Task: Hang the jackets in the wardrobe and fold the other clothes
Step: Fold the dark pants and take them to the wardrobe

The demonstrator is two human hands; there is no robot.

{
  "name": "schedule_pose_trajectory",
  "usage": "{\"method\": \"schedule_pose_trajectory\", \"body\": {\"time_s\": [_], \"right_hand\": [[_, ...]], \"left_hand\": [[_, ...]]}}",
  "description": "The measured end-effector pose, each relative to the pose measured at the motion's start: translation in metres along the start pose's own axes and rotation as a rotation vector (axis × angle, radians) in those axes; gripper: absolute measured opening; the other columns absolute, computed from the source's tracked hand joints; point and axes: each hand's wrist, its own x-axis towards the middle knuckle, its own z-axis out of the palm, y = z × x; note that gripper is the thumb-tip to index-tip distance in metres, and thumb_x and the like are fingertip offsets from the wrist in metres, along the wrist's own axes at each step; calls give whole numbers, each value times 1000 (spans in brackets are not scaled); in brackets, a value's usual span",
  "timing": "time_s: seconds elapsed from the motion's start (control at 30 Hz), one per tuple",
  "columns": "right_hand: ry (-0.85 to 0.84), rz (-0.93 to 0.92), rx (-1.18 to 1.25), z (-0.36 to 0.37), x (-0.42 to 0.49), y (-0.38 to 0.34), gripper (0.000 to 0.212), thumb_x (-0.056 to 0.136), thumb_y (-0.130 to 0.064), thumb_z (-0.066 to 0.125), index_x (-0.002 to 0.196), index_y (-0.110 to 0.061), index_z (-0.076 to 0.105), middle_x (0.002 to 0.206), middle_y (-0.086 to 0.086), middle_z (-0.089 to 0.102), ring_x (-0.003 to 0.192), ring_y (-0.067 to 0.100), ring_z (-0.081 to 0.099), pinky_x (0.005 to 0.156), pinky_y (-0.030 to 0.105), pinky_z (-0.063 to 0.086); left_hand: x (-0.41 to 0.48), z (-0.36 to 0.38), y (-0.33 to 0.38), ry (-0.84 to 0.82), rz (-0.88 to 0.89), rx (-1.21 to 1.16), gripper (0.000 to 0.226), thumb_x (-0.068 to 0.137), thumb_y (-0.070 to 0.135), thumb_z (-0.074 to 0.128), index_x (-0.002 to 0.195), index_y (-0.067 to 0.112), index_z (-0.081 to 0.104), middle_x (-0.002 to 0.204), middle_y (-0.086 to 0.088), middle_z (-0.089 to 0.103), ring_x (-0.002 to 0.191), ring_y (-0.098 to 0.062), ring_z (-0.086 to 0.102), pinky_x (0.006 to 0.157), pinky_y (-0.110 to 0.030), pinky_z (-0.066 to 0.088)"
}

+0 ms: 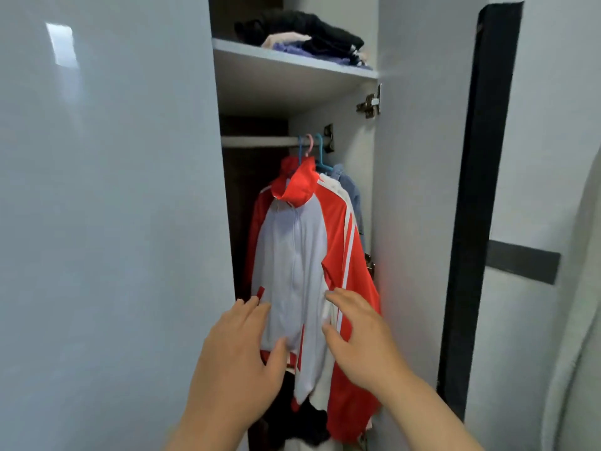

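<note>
Low in the frame's centre, both hands reach into the wardrobe [413, 157] with fingers spread, gripping nothing: left hand [237, 349] at the jacket [292, 262] hem, right hand [357, 333] against its red striped sleeve. That red-and-white jacket hangs from the rail [260, 141] on coloured hangers [312, 148]. Folded clothes [309, 37] sit on the shelf [292, 65] above.

A metal door hinge [370, 104] is seen high above the hands, to the right. A dark vertical strip [478, 203] is seen farther right, with a grey plate [523, 262] beside it.
</note>
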Motion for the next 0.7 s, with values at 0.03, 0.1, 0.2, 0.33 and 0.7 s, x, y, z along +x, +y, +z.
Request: {"method": "schedule_pose_trajectory", "body": {"time_s": [0.03,0.1,0.2,0.33,0.7], "right_hand": [[-14,-29,-4,-8,-7,-6,52,92,-35,59,143,-37,47,148,-24,36,137,-10,27,115,11,17],[-29,-85,-31,-28,-22,-15,52,94,-35,58,144,-39,44,148,-26,33,135,-15,22,113,7,12],[61,-189,-101,-70,-38,-31,46,93,-34,56,139,-39,49,138,-30,40,130,-16,29,110,3,15],[427,-393,-240,-128,-40,-40,29,86,-18,56,113,-16,69,109,-7,67,102,10,58,96,7,35],[307,97,-71,-171,-25,-11,64,93,-24,61,149,-24,31,139,-2,46,121,14,48,104,28,41]], "left_hand": [[-5,-7,4,5,7,16,61,90,49,52,146,26,45,154,8,39,145,-12,30,113,-24,16],[-11,-18,5,19,30,69,65,88,51,45,147,24,44,154,6,39,145,-13,30,114,-24,14],[-11,-29,1,26,33,131,62,93,47,51,150,25,39,157,6,33,148,-14,24,115,-24,9],[-2,-35,-1,20,37,205,64,95,50,46,153,25,33,160,7,28,149,-13,20,117,-24,10],[16,-39,33,6,73,255,70,95,57,42,155,26,24,162,5,23,150,-16,17,120,-31,15]]}}
